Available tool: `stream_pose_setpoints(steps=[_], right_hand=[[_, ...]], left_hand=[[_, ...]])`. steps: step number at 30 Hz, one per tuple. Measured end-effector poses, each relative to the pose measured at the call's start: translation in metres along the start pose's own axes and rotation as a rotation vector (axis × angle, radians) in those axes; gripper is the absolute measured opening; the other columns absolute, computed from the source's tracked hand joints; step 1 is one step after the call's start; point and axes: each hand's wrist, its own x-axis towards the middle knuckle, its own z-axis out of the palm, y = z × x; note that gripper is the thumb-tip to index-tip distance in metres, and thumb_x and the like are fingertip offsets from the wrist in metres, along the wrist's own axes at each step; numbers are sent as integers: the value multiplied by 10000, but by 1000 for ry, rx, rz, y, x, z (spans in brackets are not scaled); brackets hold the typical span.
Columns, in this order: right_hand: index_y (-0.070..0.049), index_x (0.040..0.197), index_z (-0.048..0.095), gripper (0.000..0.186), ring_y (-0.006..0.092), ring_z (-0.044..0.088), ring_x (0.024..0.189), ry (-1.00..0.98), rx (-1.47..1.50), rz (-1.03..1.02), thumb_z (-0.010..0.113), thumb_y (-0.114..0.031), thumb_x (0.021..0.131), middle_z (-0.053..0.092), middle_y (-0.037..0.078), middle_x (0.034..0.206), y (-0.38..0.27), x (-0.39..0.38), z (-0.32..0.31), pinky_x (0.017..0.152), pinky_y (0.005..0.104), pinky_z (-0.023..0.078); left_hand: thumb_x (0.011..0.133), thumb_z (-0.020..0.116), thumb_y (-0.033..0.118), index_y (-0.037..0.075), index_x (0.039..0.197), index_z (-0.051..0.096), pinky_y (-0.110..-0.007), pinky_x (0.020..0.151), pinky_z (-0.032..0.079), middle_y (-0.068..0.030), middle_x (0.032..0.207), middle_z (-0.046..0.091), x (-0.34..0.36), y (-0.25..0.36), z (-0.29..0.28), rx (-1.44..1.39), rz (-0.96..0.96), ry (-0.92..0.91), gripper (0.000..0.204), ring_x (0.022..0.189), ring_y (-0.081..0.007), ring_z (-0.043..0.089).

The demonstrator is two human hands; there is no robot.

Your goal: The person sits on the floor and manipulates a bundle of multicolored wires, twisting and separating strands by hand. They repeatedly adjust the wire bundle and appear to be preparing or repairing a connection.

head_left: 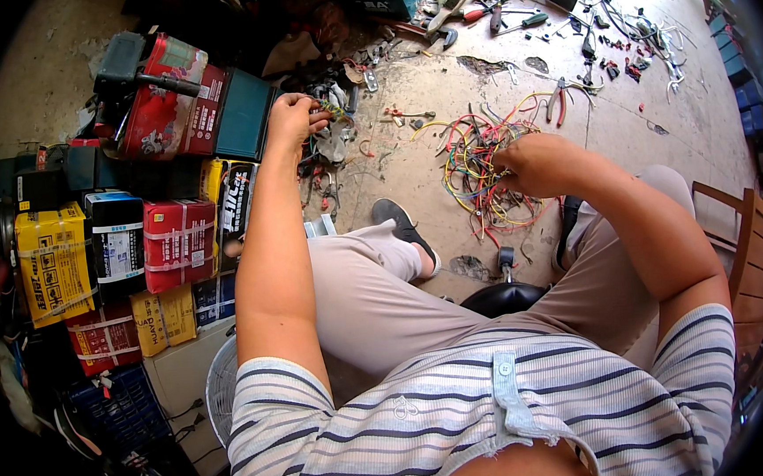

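Note:
A tangle of thin wires [474, 165], red, yellow, blue, green and black, lies on the floor between my feet. My right hand [540, 165] is over its right side, fingers curled down and closed on some of the wires; the fingertips are partly hidden. Out to the far left, my left hand [294, 120] reaches over a heap of scrap [337, 139] beside the boxes. Its fingers are bent together around something small; greenish-yellow bits show at the fingertips, too small to name. Just beyond my right hand, red-handled pliers [558, 102] lie on the floor.
Stacked battery boxes [178, 239] and a red-and-teal case [169, 111] stand at the left. Screwdrivers [526, 23], a brush [448, 10] and a hammer [443, 37] lie at the back, with cable scraps [633, 43] to their right. A wooden chair [754, 247] stands at right.

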Motion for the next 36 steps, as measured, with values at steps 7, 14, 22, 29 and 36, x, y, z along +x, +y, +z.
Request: stream_pose_setpoints(steps=[7,14,22,29,36], right_hand=[[-34,903,608,263,361,614,766,-24,0,-8,603,-284,823,632,168,769,0,0,-2,682,458,484],[-41,898,613,246,356,617,744,-27,-15,-7,601,-274,818,630,164,753,-2,1,-1,668,457,486],[-41,894,617,237,355,617,747,-20,-8,-8,596,-264,815,630,165,757,-1,1,-2,669,457,485],[-41,892,614,238,357,617,755,-38,-1,4,596,-265,815,629,165,762,-4,-1,-5,677,456,484],[-42,890,623,232,354,621,761,-32,-3,12,596,-260,814,635,166,770,-4,-1,-5,683,454,487]], left_hand=[[921,421,48,23,980,478,-349,724,557,-136,982,573,-5,9,4,-259,47,-70,85,852,-248,634],[961,434,129,66,976,506,-232,554,398,-55,849,502,-5,15,-1,-930,-62,-417,97,671,-151,459],[981,438,263,-4,1015,515,-211,489,291,-9,757,405,-11,25,6,-1006,-145,-646,280,603,-100,351],[986,403,323,38,1188,512,-252,627,439,-64,1031,574,-12,22,12,-803,-64,-560,366,787,-150,538],[992,372,329,109,1266,480,-356,790,509,-105,1171,568,-23,28,15,-674,-27,-560,368,1033,-247,576]])
